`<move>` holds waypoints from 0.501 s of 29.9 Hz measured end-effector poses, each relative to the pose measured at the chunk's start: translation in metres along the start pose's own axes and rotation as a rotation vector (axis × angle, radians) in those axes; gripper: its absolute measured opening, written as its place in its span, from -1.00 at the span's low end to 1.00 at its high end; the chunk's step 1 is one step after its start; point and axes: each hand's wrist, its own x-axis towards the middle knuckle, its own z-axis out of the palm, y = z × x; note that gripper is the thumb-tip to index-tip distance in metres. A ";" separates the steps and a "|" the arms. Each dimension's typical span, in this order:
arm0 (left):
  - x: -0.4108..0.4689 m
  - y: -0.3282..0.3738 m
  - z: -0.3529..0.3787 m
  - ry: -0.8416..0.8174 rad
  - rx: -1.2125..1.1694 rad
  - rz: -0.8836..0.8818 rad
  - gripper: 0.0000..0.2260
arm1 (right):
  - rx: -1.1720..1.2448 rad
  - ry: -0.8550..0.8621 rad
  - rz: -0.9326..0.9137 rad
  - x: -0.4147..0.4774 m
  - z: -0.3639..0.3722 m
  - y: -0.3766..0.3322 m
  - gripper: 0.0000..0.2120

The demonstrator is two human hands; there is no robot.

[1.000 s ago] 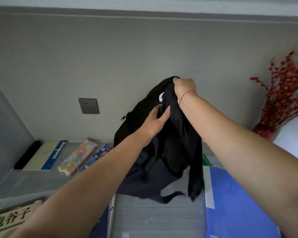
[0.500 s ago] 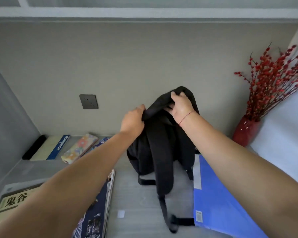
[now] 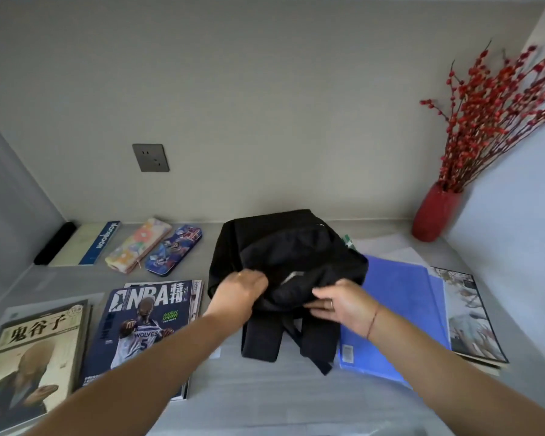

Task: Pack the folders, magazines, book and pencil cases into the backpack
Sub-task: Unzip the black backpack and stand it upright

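On the pale grey desk [image 3: 265,401], in the head view, a soft black fabric backpack [image 3: 283,262] lies flat at the middle with its padded straps trailing toward the person, a placement that likely steadies it so the top can be found and opened. The left hand [image 3: 241,289] has its fingers curled tight on a fold of the bag's fabric at the near left edge, while the right hand [image 3: 337,305] rests its fingers loosely spread, nearly flat, on the bag's near right edge; whether they pinch anything I cannot tell. Nothing looks packed yet, and I see no open mouth on the bag. The things to pack ring it within easy reach: two glossy magazines, a dark blue basketball magazine [image 3: 142,328] overlapping another on the left, beside a beige book with a seated figure on its cover [image 3: 35,357]; farther back a floral cloth pencil case [image 3: 137,243] and a blue cartoon-print pencil case [image 3: 173,253] lie side by side, near a cream notebook with a blue spine [image 3: 85,243]. To the right, translucent blue plastic folders [image 3: 400,309] lie partly under the bag and over another magazine [image 3: 466,309]. Behind, a plain beige wall carries a grey socket plate [image 3: 150,157], and a red vase of red berry branches [image 3: 434,215] stands in the right corner.
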 end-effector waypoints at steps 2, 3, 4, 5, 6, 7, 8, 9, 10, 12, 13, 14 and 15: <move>-0.020 0.013 0.022 -0.039 0.013 0.075 -0.69 | -0.060 0.007 0.149 0.001 -0.005 0.033 -0.85; -0.028 0.019 0.033 -0.081 0.036 0.078 -0.70 | -0.081 0.019 0.195 0.003 -0.007 0.048 -0.85; -0.032 0.022 0.042 -0.122 0.060 0.065 -0.77 | -0.103 0.033 0.222 0.006 -0.008 0.059 -0.85; -0.035 0.025 0.050 -0.160 0.085 0.024 -0.78 | -0.120 0.052 0.233 0.011 -0.008 0.069 -0.86; -0.037 0.028 0.057 -0.214 0.087 -0.042 -0.68 | -0.121 0.073 0.234 0.016 -0.008 0.079 -0.86; -0.038 0.031 0.060 -0.282 0.078 -0.138 -0.60 | -0.111 0.093 0.226 0.023 -0.007 0.087 -0.84; -0.039 0.032 0.064 -0.310 0.094 -0.212 -0.58 | -0.091 0.111 0.212 0.029 -0.004 0.092 -0.80; -0.040 0.033 0.067 -0.345 0.129 -0.270 -0.59 | -0.075 0.126 0.198 0.036 0.000 0.096 -0.75; -0.041 0.033 0.068 -0.356 0.144 -0.329 -0.61 | -0.065 0.135 0.182 0.043 0.005 0.100 -0.72; -0.040 0.030 0.069 -0.334 0.173 -0.434 -0.66 | -0.058 0.147 0.142 0.057 0.014 0.105 -0.77; -0.040 0.026 0.069 -0.319 0.181 -0.474 -0.67 | -0.066 0.143 0.121 0.063 0.020 0.105 -0.84; -0.039 0.020 0.067 -0.321 0.174 -0.512 -0.67 | -0.071 0.135 0.102 0.068 0.026 0.104 -0.88; -0.039 0.013 0.065 -0.328 0.178 -0.542 -0.65 | -0.070 0.110 0.083 0.070 0.031 0.103 -0.86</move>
